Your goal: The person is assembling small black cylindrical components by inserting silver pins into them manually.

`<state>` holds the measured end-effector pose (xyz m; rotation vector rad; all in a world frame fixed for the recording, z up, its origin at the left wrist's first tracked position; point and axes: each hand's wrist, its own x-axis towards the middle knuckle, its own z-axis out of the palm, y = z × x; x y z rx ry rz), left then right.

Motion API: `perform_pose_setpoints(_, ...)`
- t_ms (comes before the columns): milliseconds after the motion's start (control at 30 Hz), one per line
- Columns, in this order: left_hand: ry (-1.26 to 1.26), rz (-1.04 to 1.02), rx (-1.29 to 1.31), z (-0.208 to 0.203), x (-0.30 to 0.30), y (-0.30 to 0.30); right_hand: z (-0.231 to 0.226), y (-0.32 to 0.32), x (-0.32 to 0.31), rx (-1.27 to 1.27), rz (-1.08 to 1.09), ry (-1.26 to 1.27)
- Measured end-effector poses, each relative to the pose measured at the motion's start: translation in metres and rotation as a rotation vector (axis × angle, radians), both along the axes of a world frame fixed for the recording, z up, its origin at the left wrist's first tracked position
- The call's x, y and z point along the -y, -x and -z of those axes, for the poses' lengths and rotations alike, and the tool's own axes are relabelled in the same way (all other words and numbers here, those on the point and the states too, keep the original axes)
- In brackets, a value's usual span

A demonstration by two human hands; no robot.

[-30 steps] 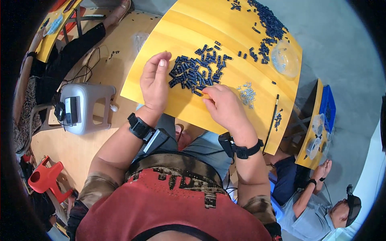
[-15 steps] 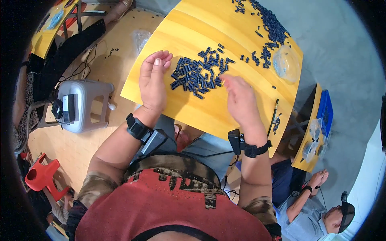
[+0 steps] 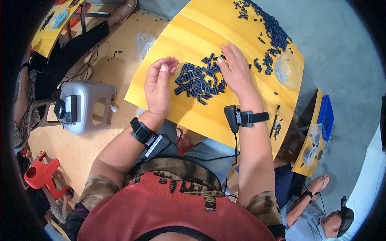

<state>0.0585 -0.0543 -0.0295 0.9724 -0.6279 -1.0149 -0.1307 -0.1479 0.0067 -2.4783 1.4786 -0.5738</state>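
Note:
A loose heap of small black plastic pieces [image 3: 197, 82] lies on the yellow wooden table [image 3: 183, 44] in front of me. On its left side my left hand [image 3: 159, 86] is half curled on edge, thumb up, with nothing visible in it. My right hand [image 3: 238, 70] reaches over the heap's right edge, palm down, fingers stretched and a little apart. It covers some pieces there. I cannot tell whether its fingertips touch any of them.
A larger pile of black pieces [image 3: 275, 34] spreads along the far right edge, near a clear plastic bowl [image 3: 287, 70]. A pen [image 3: 275, 118] lies at right. A grey stool [image 3: 86, 106] stands left; a person [image 3: 309, 209] sits lower right.
My right hand has moved forward, from the heap's near right side to its far right edge, and its fingers have stretched out. The left hand stays beside the heap.

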Motion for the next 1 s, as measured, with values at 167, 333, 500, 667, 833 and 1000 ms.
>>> perform_pose_setpoints(167, -0.016, 0.008, 0.128, 0.000, -0.001, 0.004, 0.018, -0.002, 0.001, -0.082, 0.044, -0.059)
perform_pose_setpoints(333, 0.154, -0.027, 0.860, -0.008, 0.000, 0.006, 0.016, -0.004, -0.008, -0.090, 0.021, -0.082)
perform_pose_setpoints(500, 0.120, 0.068, 0.801, -0.002, 0.002, 0.008, 0.014, -0.003, -0.018, -0.010, -0.077, -0.060)
perform_pose_setpoints(667, 0.034, 0.127, 1.041, -0.011, 0.000, 0.014, 0.011, -0.002, -0.029, 0.000, -0.104, -0.080)
perform_pose_setpoints(833, -0.047, 0.142, 1.235, -0.011, 0.001, 0.020, 0.006, -0.003, -0.038, 0.025, -0.136, -0.102)
perform_pose_setpoints(1000, -0.064, 0.161, 1.245, -0.014, 0.001, 0.020, 0.003, 0.007, -0.043, 0.285, -0.081, -0.204)
